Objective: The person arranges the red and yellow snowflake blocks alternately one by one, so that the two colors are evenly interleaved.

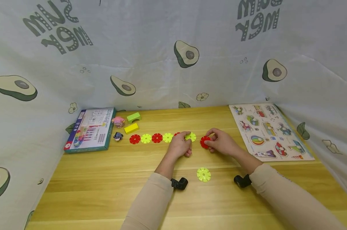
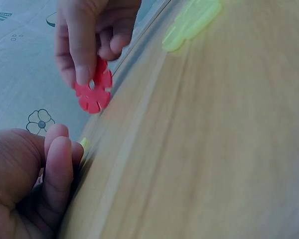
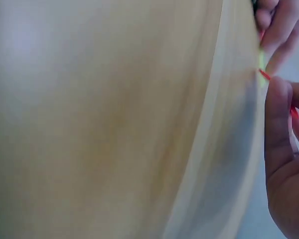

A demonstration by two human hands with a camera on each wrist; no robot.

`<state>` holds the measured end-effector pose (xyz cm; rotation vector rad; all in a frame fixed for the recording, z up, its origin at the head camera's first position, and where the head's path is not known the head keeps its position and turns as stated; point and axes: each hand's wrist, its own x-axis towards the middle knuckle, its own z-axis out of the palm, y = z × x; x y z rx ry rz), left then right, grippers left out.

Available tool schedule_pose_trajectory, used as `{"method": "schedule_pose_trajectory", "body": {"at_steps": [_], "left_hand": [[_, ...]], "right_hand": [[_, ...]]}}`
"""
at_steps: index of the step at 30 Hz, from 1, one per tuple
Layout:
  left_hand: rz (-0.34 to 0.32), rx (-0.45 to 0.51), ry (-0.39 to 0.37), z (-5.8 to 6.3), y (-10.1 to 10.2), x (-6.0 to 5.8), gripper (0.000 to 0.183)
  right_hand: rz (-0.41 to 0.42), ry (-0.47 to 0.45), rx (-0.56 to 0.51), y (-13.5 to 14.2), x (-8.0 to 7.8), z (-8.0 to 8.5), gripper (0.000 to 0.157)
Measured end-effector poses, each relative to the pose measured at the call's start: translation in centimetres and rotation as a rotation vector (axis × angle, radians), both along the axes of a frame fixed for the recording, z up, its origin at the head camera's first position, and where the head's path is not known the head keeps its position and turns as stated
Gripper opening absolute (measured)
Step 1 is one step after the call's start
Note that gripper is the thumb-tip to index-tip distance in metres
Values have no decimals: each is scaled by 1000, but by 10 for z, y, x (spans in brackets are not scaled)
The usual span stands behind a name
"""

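Note:
A row of flat notched plastic discs, alternating red and yellow-green, lies on the table, starting with a red disc [image 1: 135, 139] at the left. At the row's right end, my left hand [image 1: 179, 145] holds a yellow-green disc [image 1: 192, 136] at its left edge between thumb and forefinger, and partly covers the red disc [image 1: 177, 134] beside it. Just right of the row, my right hand [image 1: 221, 141] pinches another red disc [image 1: 204, 142], seen tilted in the left wrist view [image 2: 95, 92]. Nearer me lies a single yellow-green disc [image 1: 203, 174].
Left of the row are a boxed set [image 1: 90, 130], a pink toy figure [image 1: 118, 121], a small dark figure [image 1: 118, 136], a green arch block [image 1: 134, 117] and a yellow block [image 1: 131, 128]. A picture puzzle board [image 1: 269, 131] lies at right. A printed curtain [image 1: 161, 64] hangs behind.

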<state>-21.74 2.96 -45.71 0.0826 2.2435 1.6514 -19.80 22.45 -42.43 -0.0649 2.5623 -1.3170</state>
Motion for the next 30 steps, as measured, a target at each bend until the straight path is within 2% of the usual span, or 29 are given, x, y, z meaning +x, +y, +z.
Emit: {"method": "schedule_pose_trajectory", "body": {"at_steps": [4, 8, 17, 23, 26, 30], "left_hand": [[1, 5, 8, -1, 0, 1, 42], [1, 3, 16, 0, 0, 1, 41], [3, -25, 17, -1, 0, 0, 40], [11, -30, 16, 0, 1, 2, 40], [7, -36, 24, 0, 1, 3, 41], [-27, -83, 77, -2, 3, 4, 42]], "right_hand": [[-25, 19, 104, 2, -18, -4, 29], [-28, 5, 148, 1, -27, -6, 29], [7, 36, 276, -4, -35, -6, 30], [14, 68, 279, -2, -24, -5, 33], [49, 96, 290, -1, -12, -3, 34], [111, 125, 270, 0, 10, 0, 33]]}}
